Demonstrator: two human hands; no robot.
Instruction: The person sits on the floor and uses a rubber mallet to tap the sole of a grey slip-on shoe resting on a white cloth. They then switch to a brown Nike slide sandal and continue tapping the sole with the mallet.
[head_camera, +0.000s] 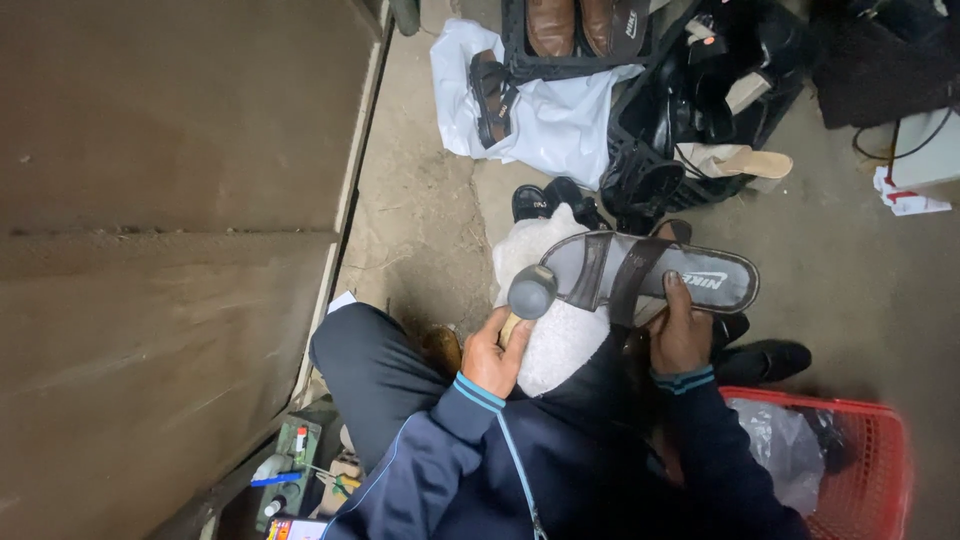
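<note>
Two hands are engaged: a hammer (531, 292) is gripped by the left hand (493, 352) at the sandal (650, 275), steadied over the lap under the right hand (679, 335); tapping seems underway, so a careful, aimed strike is called for.

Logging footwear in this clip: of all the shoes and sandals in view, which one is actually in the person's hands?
The dark two-strap sandal, held sole-edge by the right hand over the lap. Every other shoe lies on the floor or in the black crates.

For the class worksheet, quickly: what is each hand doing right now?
Left hand: closed on the handle of a round-headed hammer.
Right hand: closed on a grey strapped sandal, thumb on its footbed.
</note>
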